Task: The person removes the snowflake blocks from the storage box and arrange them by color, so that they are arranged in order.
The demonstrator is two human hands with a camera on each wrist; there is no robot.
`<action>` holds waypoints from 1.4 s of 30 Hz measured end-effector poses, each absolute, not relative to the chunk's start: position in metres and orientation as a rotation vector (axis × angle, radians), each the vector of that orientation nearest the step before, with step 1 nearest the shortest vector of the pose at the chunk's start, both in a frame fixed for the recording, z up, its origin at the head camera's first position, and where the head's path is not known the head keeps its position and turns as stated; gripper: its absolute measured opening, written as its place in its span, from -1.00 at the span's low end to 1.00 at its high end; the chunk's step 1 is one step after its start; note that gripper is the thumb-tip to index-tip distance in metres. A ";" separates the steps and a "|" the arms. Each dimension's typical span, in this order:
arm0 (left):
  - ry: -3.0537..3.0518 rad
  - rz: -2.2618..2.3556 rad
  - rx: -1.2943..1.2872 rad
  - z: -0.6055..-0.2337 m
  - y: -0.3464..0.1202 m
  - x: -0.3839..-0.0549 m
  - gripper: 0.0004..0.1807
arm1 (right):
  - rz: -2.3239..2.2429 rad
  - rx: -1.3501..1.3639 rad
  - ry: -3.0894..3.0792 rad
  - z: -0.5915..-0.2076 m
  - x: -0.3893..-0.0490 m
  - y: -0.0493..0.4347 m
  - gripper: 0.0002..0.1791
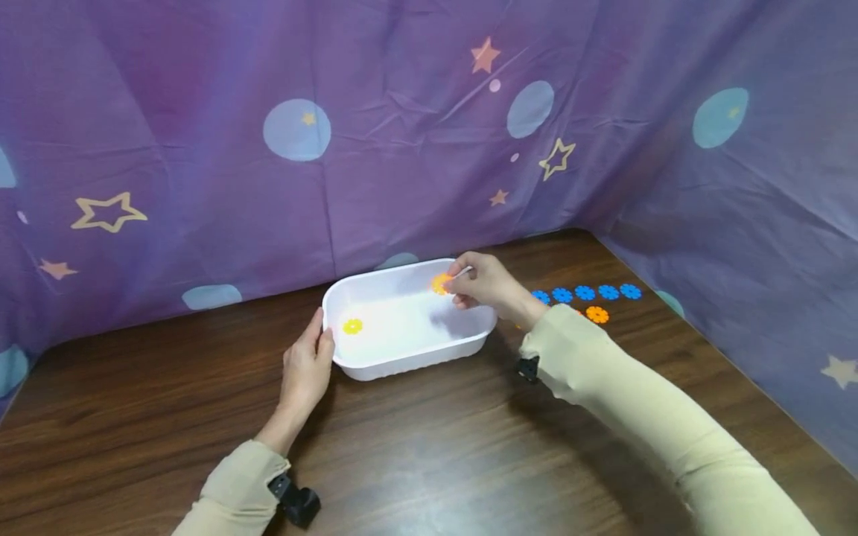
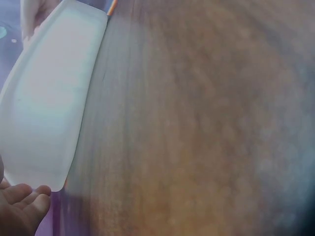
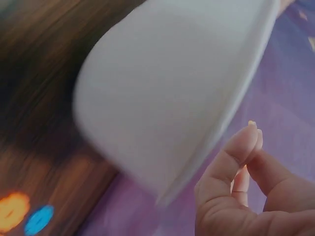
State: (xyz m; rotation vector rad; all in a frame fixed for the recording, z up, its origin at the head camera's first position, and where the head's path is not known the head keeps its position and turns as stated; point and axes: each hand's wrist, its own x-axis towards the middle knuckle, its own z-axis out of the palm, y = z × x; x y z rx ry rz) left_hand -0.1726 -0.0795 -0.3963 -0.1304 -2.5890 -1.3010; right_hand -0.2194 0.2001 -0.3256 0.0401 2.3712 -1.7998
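A white plastic tub (image 1: 417, 359) sits on the table near the back curtain. My left hand (image 1: 307, 374) holds its left end, thumb and fingers at the rim; the left wrist view shows those fingers (image 2: 27, 199) bent against the end of the tub. Over the right part of the tub, my right hand (image 1: 488, 284) pinches an orange flower-shaped disc (image 1: 439, 284) between thumb and fingertips. In the right wrist view the pinching fingers (image 3: 231, 152) hide most of that disc. One yellow flower-shaped disc (image 1: 352, 326) lies inside the tub, toward its left end.
Right of the tub, several blue flower-shaped discs (image 1: 585, 292) lie in a row. In front of them is an orange disc (image 1: 597, 315), with others partly behind my right forearm. A purple patterned curtain (image 1: 402, 186) stands behind the brown wooden table (image 1: 415, 461).
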 end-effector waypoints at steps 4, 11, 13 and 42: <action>-2.588 -1.292 -0.134 -0.396 -0.082 -0.172 -0.48 | -1.885 0.118 2.347 -0.325 -0.213 0.237 -0.81; -2.596 -1.294 -0.152 -0.395 -0.086 -0.172 -0.48 | -1.875 0.294 2.435 -0.336 -0.199 0.325 -0.79; -2.606 -1.297 -0.151 -0.395 -0.087 -0.172 -0.48 | -1.862 0.365 2.458 -0.343 -0.194 0.351 -0.80; -2.609 -1.297 -0.156 -0.394 -0.079 -0.171 -0.48 | -1.449 0.586 2.640 -0.372 -0.162 0.444 -0.87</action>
